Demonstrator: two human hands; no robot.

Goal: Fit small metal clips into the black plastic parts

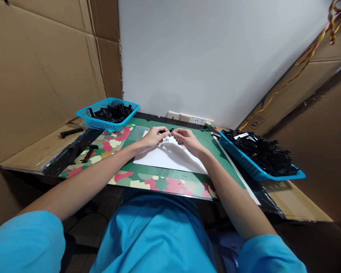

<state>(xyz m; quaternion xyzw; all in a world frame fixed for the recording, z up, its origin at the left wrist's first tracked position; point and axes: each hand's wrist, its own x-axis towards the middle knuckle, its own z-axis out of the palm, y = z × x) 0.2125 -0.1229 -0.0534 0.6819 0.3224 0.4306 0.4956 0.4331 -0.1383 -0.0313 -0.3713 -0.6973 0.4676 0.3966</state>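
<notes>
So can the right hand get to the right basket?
Likely yes: nothing seems to block the way from the right hand over the mat to the right basket.

sheet (165, 161) between left basket (102, 124) and right basket (238, 157), wall (201, 57) behind

The small piece (172, 130) I'm pinching looks black. Under me lies white paper (170, 159) on a green sheet (209, 141); from that paper, at six and nine o'clock, my mat (147, 183) turns to camouflage blotches of pink, cream and green. My baskets, bright blue at ten (102, 125) and three (238, 161), carry black parts (113, 112). Twelve o'clock is pale grey-white wall (210, 57); two, twisted yellow and reddish-brown wires (332, 30); six, my vivid blue shirt (159, 235).
</notes>
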